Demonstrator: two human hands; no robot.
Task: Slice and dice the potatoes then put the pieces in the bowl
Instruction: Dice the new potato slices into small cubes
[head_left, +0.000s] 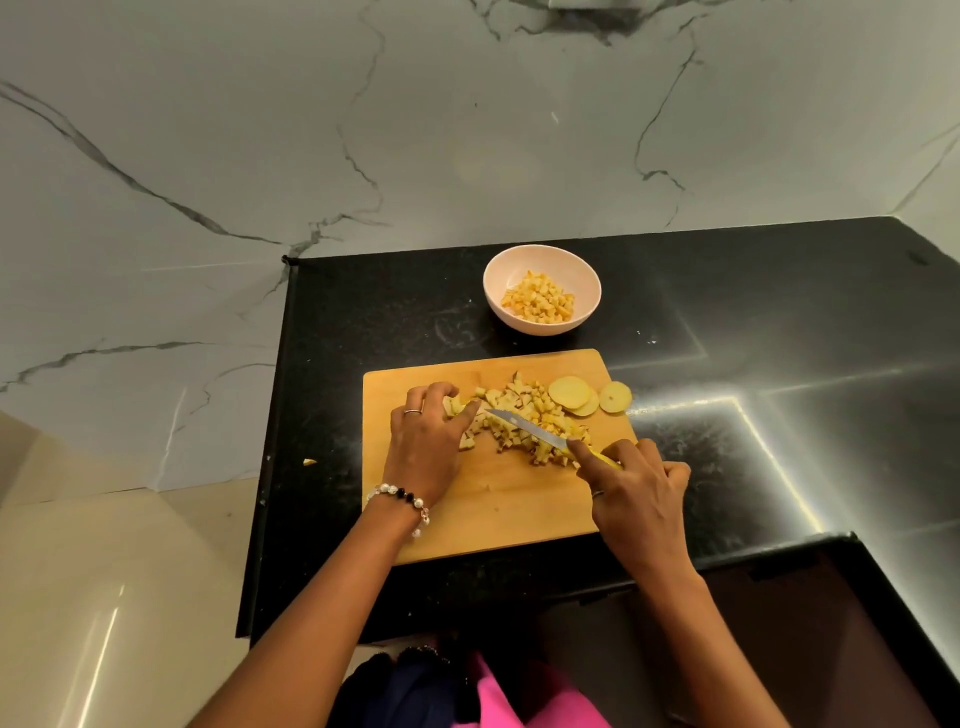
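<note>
A wooden cutting board (498, 514) lies on the black counter. A heap of diced potato (530, 415) covers its upper middle. My left hand (423, 447) curls over a few potato strips at the heap's left end, thumb pressed against them. My right hand (636, 499) grips a yellow-handled knife (524, 427), forefinger along the spine, blade lying across the heap and pointing left. Three round potato slices (571, 392) sit at the board's upper right corner, one (615, 397) hanging over the edge. A pale pink bowl (540, 260) behind the board holds diced potato (540, 299).
One stray potato bit (309, 461) lies off the counter's left edge on the pale surface. A marble wall (415, 130) rises behind the counter. A dark glossy panel (779, 623) lies at the front right. My pink and dark clothing (483, 691) shows at the bottom.
</note>
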